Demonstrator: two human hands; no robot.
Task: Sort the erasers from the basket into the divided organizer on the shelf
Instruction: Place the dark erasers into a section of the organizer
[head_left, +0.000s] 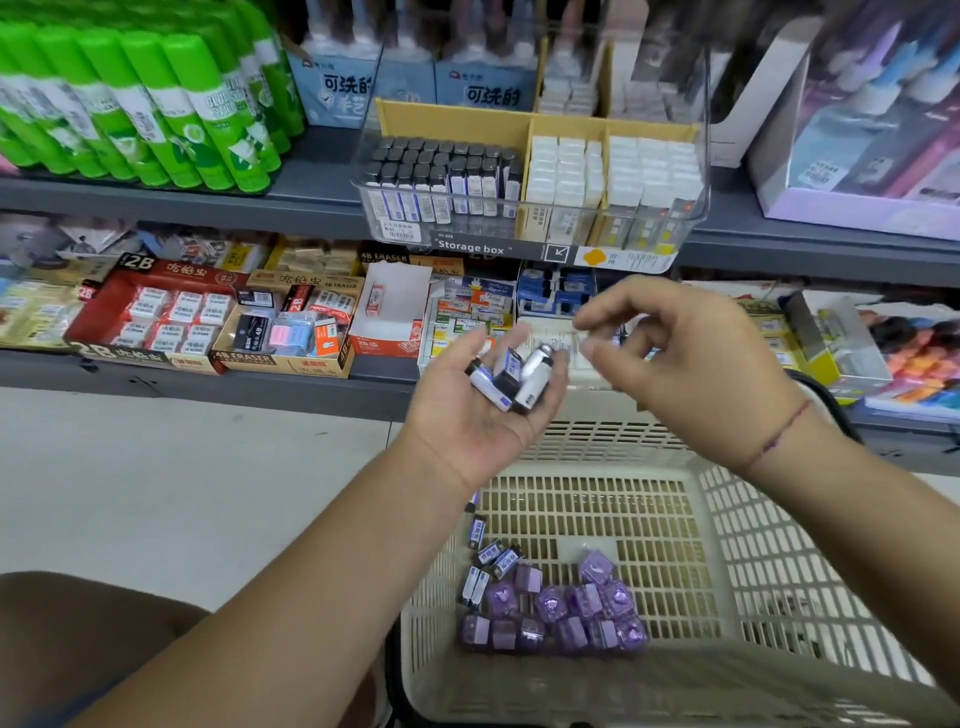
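Note:
My left hand (480, 397) is palm up above the beige basket (769, 582), cradling several small black-and-white erasers (511, 376) on loosely curved fingers. My right hand (675, 353) hovers just right of them, fingers curled, thumb and forefinger close together with nothing visibly between them. Low in the basket lie several more black-sleeved erasers (491, 564) and a cluster of purple wrapped erasers (561, 610). The clear divided organizer (530, 182) stands on the upper shelf, its left section packed with black erasers and its two right sections with white ones.
Green glue sticks (140, 104) fill the upper shelf at left. Open cartons of 2B and 4B erasers (218, 317) line the lower shelf behind my hands. Boxed goods (862, 130) stand at the upper right. Pale floor shows at left.

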